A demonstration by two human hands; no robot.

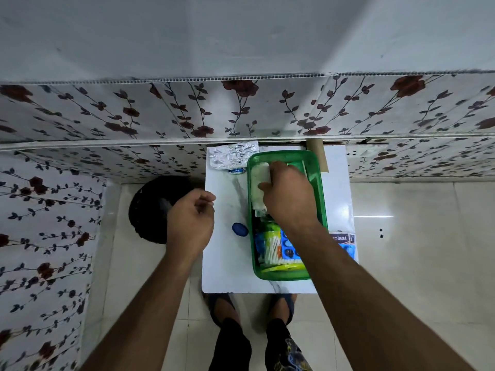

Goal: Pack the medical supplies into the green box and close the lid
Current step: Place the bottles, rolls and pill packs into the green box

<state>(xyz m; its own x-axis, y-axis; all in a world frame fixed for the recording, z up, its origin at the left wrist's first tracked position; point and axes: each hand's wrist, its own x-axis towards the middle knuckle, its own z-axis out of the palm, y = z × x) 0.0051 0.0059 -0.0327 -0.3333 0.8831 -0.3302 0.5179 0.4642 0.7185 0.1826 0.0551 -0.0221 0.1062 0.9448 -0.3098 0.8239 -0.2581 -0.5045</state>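
Observation:
The green box (316, 167) stands open on a small white table (225, 253). My right hand (288, 194) is inside it, fingers closed on a white gauze roll (258, 174) near the far left corner. A pack of cotton swabs (273, 253) and blue packets fill the near end. My left hand (191, 220) hovers over the table's left edge, loosely curled, nothing visible in it. On the table lie silver blister strips (230, 156), a small blue-white item (235, 171), a blue oval cap (240, 229) and a plaster box (344, 241) right of the green box.
A black round basket (150, 207) stands on the tiled floor left of the table. A cardboard tube (317, 145) leans at the table's far edge by the flowered wall. My feet (222, 306) are under the near edge.

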